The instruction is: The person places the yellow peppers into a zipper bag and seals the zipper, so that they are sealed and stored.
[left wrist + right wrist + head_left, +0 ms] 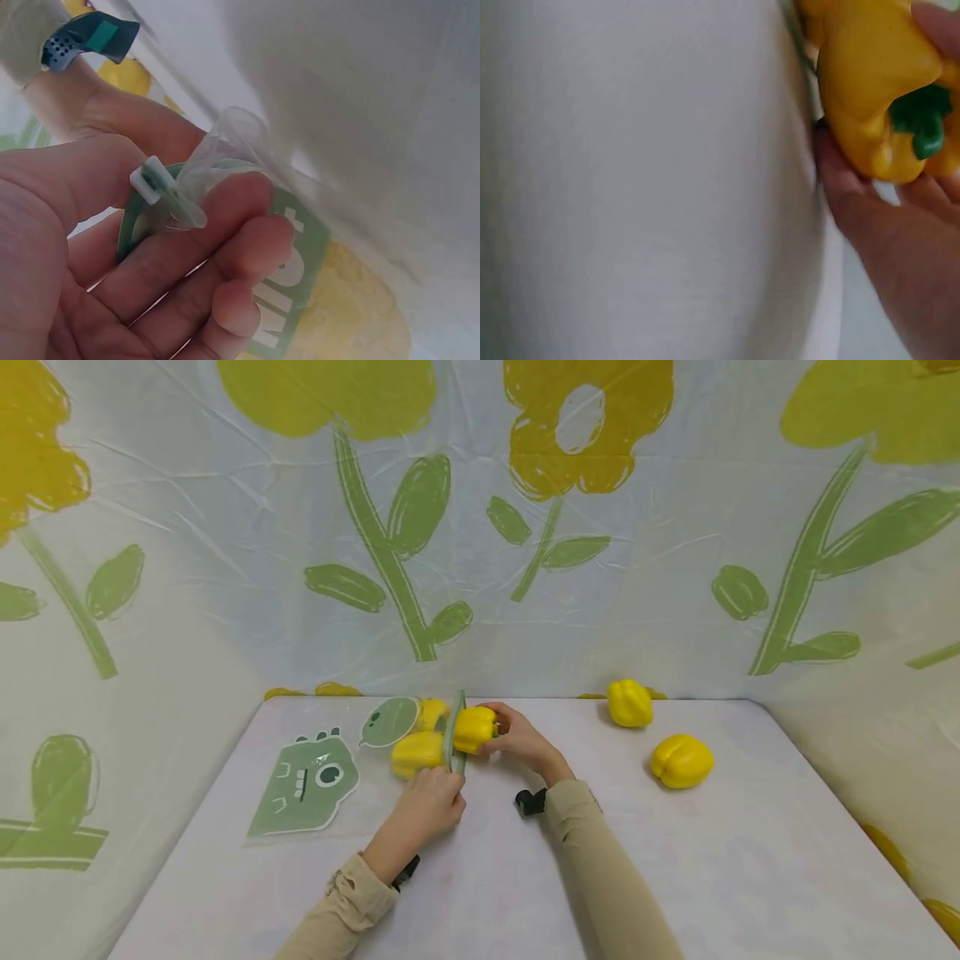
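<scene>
A clear zip bag [303, 797] with a green monster print lies on the table, its green-edged mouth held up and facing right. My left hand [427, 806] pinches the near end of that mouth. In the left wrist view, a white zip slider [152, 180] sits by the thumb, and thin plastic bunches against the fingers. My right hand [525, 745] grips a yellow bell pepper [474, 730] at the bag's opening; its green stem [922, 124] points back towards the wrist. Inside the bag, a yellow bell pepper [417, 754] and another behind it [432, 713] show through the plastic.
Two more yellow bell peppers lie at the right, one near the back edge [630, 703] and one closer [682, 762]. The white-covered table [750, 877] meets a hanging cloth [637, 610] with printed flowers at the back and sides.
</scene>
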Tool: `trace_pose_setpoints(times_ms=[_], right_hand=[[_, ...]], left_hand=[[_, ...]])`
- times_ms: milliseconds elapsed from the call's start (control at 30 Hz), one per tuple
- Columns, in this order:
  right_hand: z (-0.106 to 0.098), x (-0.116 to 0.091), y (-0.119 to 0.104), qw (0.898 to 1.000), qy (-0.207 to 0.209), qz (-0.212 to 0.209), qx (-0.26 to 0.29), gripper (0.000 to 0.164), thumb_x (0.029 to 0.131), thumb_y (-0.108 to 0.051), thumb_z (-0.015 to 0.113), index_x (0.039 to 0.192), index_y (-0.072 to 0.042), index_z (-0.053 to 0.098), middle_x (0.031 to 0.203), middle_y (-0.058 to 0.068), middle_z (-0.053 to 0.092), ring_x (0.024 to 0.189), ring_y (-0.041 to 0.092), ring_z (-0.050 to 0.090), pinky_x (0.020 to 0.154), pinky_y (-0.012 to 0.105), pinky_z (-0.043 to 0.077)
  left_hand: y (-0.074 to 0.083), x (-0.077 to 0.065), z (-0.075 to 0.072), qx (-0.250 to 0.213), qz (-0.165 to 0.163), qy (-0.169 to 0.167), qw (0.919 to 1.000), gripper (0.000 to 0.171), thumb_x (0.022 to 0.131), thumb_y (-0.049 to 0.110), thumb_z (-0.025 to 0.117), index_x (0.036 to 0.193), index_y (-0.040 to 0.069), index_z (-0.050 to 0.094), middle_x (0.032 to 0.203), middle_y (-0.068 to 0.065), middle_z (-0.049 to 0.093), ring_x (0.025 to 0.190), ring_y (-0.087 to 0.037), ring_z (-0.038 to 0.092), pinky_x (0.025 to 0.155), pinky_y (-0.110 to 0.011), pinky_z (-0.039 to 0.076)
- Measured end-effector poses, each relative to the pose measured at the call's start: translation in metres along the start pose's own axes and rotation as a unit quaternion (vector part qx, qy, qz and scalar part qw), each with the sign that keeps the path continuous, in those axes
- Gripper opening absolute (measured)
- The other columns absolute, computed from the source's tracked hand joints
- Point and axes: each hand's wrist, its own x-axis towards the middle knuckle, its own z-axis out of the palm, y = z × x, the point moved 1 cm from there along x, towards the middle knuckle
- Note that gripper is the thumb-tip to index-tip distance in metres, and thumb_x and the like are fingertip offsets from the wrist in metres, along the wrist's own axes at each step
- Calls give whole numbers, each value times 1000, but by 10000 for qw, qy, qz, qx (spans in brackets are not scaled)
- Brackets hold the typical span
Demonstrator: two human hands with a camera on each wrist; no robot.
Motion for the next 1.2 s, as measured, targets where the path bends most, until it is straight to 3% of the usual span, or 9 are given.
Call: trace_pose_setpoints(times_ms=[300,600,1000,1200], right_hand=[[7,8,-1,9975,-683,65,-194,74,80,2,74,144,-16,41,142,8,47,127,27,44,111,48,29],[16,12,-4,9921,-708,12,-1040,74,84,-15,78,148,-21,40,140,4,49,121,24,46,105,46,34],[20,19,-3,9964,-739,290,-280,77,79,-3,78,146,-21,45,141,5,50,122,25,45,109,48,31],[19,16,-2,9979,-509,387,-130,71,80,0,78,139,-17,44,124,14,56,104,24,53,96,37,42]], left_hand=[[-5,0,-1,-157,135,-108,9997,22,80,2,68,65,11,55,56,2,43,50,-15,41,49,-28,38],[-6,-1,-3,-286,366,-158,9988,21,79,0,67,66,11,55,56,3,40,50,-13,40,49,-27,36],[-9,-1,-2,-300,420,-274,9983,20,80,1,68,68,11,56,57,4,42,51,-13,41,50,-26,37],[-7,1,-3,-258,521,-283,9979,23,80,1,68,66,12,54,56,4,33,51,-13,35,50,-26,31]])
